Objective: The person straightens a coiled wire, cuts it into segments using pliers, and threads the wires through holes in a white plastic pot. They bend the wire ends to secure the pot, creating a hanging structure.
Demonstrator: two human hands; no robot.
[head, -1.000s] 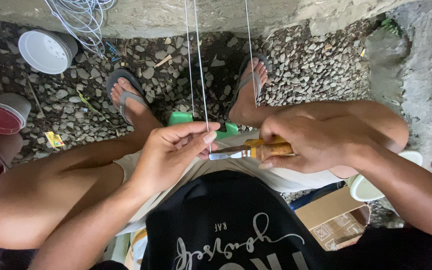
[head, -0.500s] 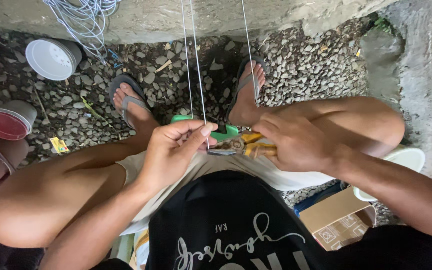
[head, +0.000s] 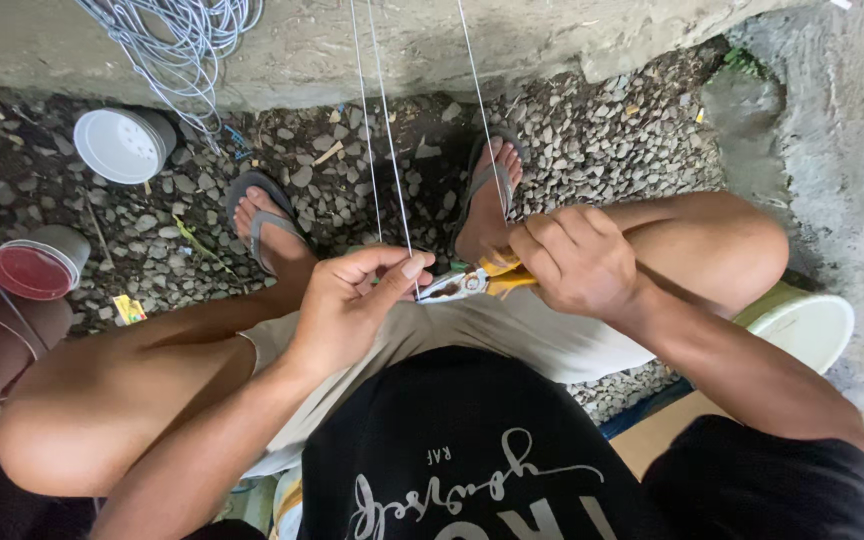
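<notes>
I sit with both knees apart over gravel. My left hand [head: 352, 305] pinches a thin grey wire [head: 390, 150] that runs up out of the top of the view. My right hand [head: 577, 262] grips yellow-handled pliers [head: 472, 282], whose metal jaws point left and meet the wire at my left fingertips. Two more thin wires [head: 474, 90] hang beside it. A green object is mostly hidden behind my hands.
A coil of grey wire [head: 182, 30] lies on the concrete ledge at top left. A white pot [head: 117, 145] and red pots [head: 32, 270] stand at the left, a white bucket [head: 802, 325] and red pots at the right, a cardboard box [head: 667, 430] below it.
Both hands have shifted slightly lower and closer together. The pliers' jaws now reach the wire at my left fingertips, and the green object is covered by my hands.
</notes>
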